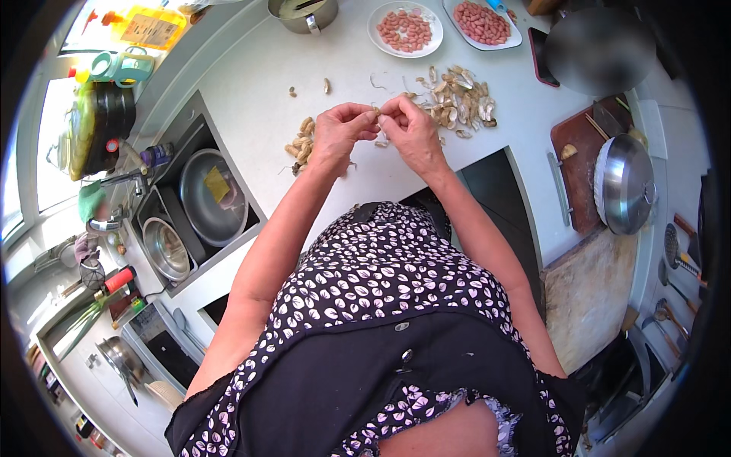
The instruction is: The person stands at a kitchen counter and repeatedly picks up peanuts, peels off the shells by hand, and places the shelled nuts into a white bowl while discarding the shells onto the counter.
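My left hand (346, 132) and my right hand (412, 132) meet over the white counter, their fingertips pinching one small peanut in its shell (376, 111) between them. Beside my left wrist lies a small pile of unshelled peanuts (300, 143). A heap of broken peanut shells (460, 103) spreads to the right of my right hand. Beyond the hands stand a round white plate (405, 51) with pink peanut kernels and, to its right, a second white dish (517, 41) holding more kernels. A lone peanut (327, 85) lies on the counter farther back.
A steel pot (311, 20) stands at the back. On the left is a sink (260, 214) with metal basins. A phone (539, 57) lies at the back right, near a brown cutting board (577, 200) and a lidded steel pan (625, 183).
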`<action>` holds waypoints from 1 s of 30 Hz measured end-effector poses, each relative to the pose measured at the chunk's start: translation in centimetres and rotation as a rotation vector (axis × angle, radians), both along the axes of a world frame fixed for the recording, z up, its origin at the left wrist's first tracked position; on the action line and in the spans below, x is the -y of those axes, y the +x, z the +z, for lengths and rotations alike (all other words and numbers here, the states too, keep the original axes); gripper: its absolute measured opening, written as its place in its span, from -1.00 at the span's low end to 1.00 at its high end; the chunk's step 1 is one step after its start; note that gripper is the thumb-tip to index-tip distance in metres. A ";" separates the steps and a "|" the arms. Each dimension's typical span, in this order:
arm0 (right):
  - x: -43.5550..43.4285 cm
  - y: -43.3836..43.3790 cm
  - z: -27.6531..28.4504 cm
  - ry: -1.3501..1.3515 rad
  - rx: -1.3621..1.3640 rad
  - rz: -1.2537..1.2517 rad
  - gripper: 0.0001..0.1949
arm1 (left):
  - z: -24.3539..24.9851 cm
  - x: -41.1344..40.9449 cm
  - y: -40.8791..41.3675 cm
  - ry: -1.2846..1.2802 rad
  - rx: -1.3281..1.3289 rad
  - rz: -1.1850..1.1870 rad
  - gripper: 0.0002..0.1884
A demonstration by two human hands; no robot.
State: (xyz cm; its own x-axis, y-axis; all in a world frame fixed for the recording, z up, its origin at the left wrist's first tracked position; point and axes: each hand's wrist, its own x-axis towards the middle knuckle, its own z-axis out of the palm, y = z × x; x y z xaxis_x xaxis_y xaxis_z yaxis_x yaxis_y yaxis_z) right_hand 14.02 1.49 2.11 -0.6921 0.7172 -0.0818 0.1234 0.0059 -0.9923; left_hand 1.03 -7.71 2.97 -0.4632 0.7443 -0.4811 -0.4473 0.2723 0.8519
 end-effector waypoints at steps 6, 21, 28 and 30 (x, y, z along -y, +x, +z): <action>-0.4 0.1 0.0 -0.047 -0.063 -0.006 -0.93 | 0.5 -0.1 0.3 -0.005 -0.080 -0.081 -0.85; -0.2 0.5 -1.1 -0.551 -0.343 -0.080 -0.92 | 0.8 -0.5 0.7 0.029 -0.025 -0.016 -0.86; -0.6 1.2 -2.4 -0.627 -0.279 -0.055 -0.89 | -0.3 0.0 -0.4 -0.020 0.235 -0.102 -0.77; -0.8 1.8 -3.0 -0.410 -0.098 -0.068 -0.88 | -0.2 0.3 -2.2 -0.065 0.056 -0.104 -0.75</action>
